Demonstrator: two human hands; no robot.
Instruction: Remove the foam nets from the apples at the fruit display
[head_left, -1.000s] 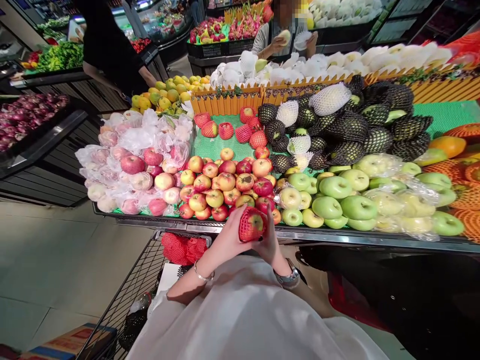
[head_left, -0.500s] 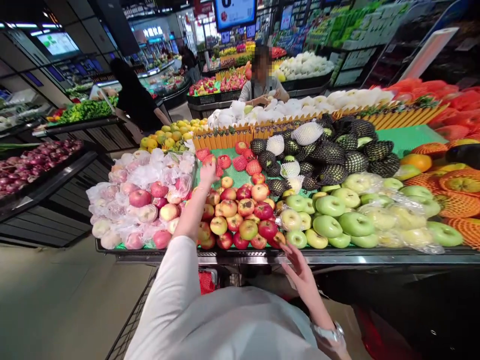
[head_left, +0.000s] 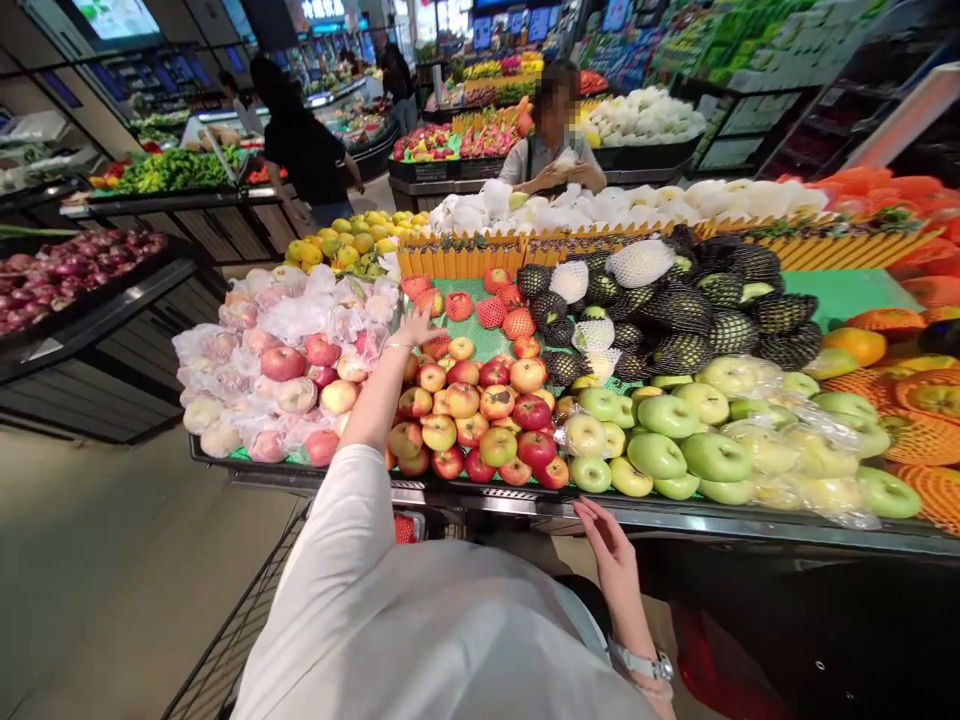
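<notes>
In the middle of the frame, several apples in red foam nets point(head_left: 459, 306) lie on the green mat point(head_left: 484, 343) of the display stand point(head_left: 705, 525). The left hand point(head_left: 415, 328) is above the left end of this group, its fingers spread and not closed around any fruit; whether the fingertips touch a net, I cannot tell. It partly hides one netted apple point(head_left: 436, 347) just beside the thumb side. The right hand point(head_left: 611, 550), in the lower middle right, is relaxed with fingers a little bent, near the front edge of the stand, and holds nothing. The left forearm covers some of the loose red-yellow apples point(head_left: 462, 400), and the pale sleeve point(head_left: 341, 530) covers a good part of the shopping cart point(head_left: 234, 606) at lower left, which is also cut by the bottom of the frame. Of the red netting point(head_left: 405, 528) near the cart, only a small piece is seen. The stand bears bagged apples point(head_left: 300, 310) on its left side, whose clear film makes single fruits hard to separate, then green apples point(head_left: 666, 417) and dark green fruits in black nets point(head_left: 679, 308) to the right. A yellow fence strip point(head_left: 457, 262) closes the back. At the left border, a dark bin point(head_left: 112, 365) contains red onions point(head_left: 82, 270) and is cut off.
</notes>
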